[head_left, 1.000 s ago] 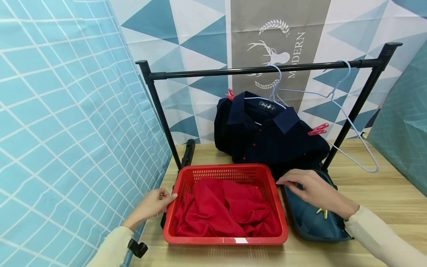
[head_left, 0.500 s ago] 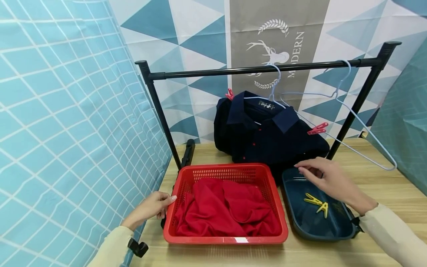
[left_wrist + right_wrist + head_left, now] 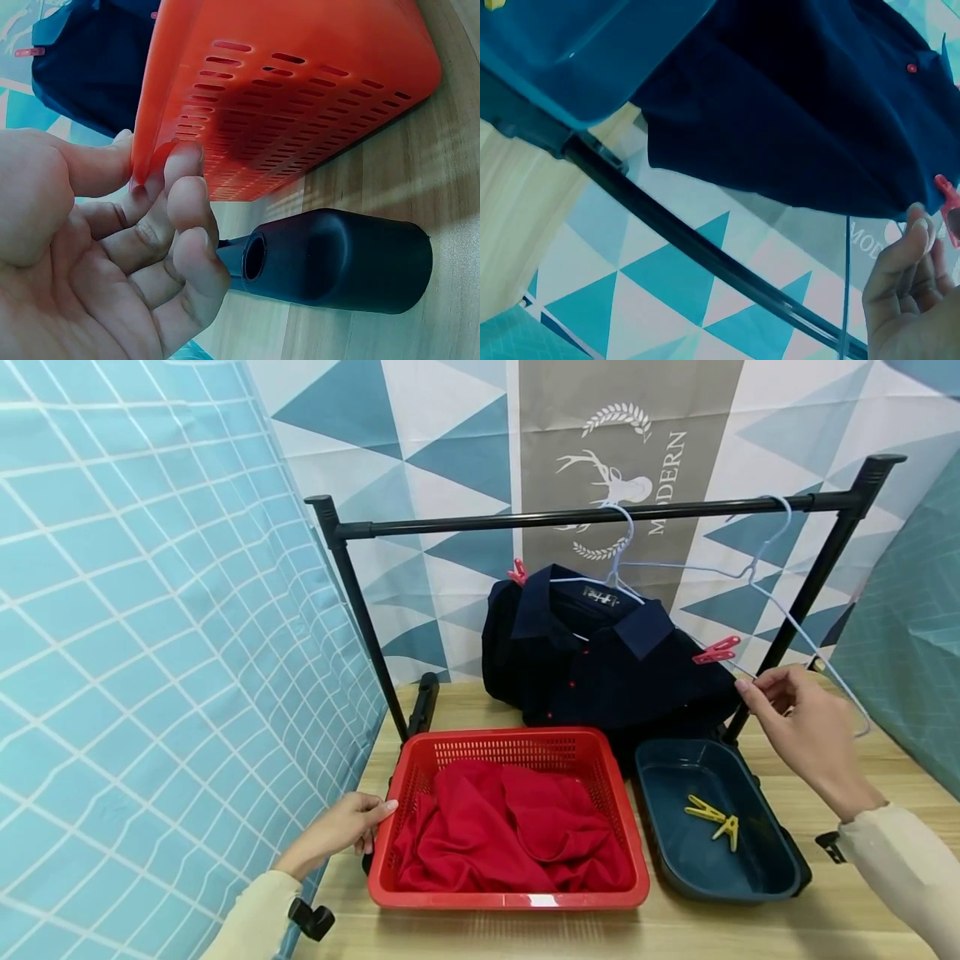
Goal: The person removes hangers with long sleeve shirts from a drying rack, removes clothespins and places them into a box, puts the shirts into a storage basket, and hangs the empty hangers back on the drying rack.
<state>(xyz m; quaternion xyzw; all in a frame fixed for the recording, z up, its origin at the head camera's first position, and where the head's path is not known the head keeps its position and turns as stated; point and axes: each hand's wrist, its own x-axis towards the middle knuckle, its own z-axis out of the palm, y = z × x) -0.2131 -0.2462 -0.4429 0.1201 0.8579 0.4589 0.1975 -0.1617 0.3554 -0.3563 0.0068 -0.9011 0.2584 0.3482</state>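
- Left hand (image 3: 341, 827): as before, thumb and fingers clamp the rim of the red basket (image 3: 510, 901); red cloth (image 3: 517, 827) lies just right of it.
- Right hand (image 3: 813, 735): has risen from over the blue tray (image 3: 693, 860), now below-left; fingertips together at the navy shirt's (image 3: 607, 668) edge, cannot tell whether pinching.
- Spare hanger (image 3: 752, 570) above it has swung inward.

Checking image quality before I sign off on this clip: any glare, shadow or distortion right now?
Head view: small white glare patch on the front rim of the red basket; left wrist view: dark shadow across its slotted side; right wrist view: blue-green cast, and the black pole looks bowed, possibly lens distortion.
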